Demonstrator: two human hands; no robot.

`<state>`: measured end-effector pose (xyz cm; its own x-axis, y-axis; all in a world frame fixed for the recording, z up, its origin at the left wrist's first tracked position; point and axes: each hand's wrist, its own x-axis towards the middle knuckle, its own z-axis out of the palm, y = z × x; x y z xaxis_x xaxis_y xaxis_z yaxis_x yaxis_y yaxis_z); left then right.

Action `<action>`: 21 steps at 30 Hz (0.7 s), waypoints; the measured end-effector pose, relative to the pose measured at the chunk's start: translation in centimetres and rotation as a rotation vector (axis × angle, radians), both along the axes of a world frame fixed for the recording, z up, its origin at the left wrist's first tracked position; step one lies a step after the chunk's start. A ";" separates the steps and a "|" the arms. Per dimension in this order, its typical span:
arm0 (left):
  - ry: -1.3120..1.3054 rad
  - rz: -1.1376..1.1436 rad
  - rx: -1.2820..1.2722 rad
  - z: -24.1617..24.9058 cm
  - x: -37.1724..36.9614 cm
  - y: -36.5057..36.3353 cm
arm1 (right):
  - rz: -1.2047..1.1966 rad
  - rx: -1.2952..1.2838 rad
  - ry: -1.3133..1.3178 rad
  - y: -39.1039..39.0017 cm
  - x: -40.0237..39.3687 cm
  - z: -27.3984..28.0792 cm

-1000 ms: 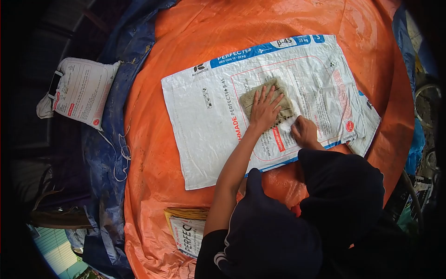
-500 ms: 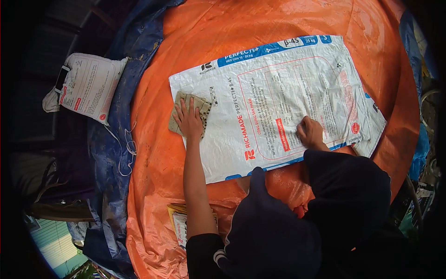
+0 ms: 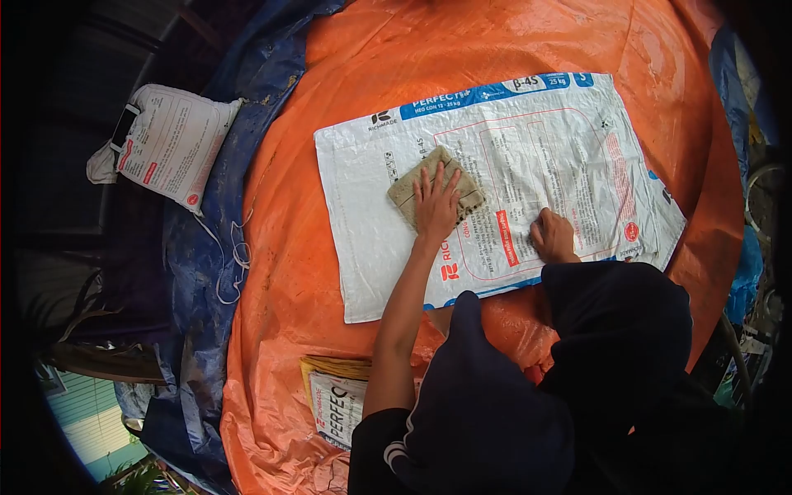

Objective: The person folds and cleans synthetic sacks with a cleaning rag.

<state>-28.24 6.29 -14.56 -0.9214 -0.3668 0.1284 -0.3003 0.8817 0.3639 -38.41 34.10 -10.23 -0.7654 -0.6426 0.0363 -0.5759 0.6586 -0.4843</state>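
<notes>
A white woven feed sack (image 3: 359, 223) with blue edge bands and red and black print lies flattened across the orange tarp. On its upper side rests a folded beige cloth (image 3: 406, 194) with dark spots along one edge. My left hand (image 3: 437, 202) lies on this cloth, fingers spread and stretched out. To the right, my right hand (image 3: 553, 237) is closed and rests against the printed middle of the sack. Its fingertips are tucked under, so whether they pinch the sack cannot be made out.
The orange tarp (image 3: 280, 272) spreads under everything, bordered at left by a blue tarp (image 3: 194, 280). A filled white sack (image 3: 177, 144) with a loose white string (image 3: 235, 264) stands at left. Near my left arm lie folded printed sacks (image 3: 334, 404).
My left hand and the folded cloth have slid right across the sack, from its left edge toward the print. My right hand stays in nearly the same place. The view has shifted slightly.
</notes>
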 end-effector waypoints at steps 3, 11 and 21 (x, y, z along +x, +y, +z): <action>0.012 -0.191 0.075 0.8 -3.9 4.5 | 0.013 0.007 0.016 0.0 0.2 0.2; 0.037 -0.241 0.055 0.5 -7.8 7.2 | -0.002 -0.004 -0.029 0.4 -0.2 -0.2; 0.084 0.028 -0.041 -0.1 -5.7 0.3 | -0.007 -0.029 -0.095 0.3 -0.4 0.4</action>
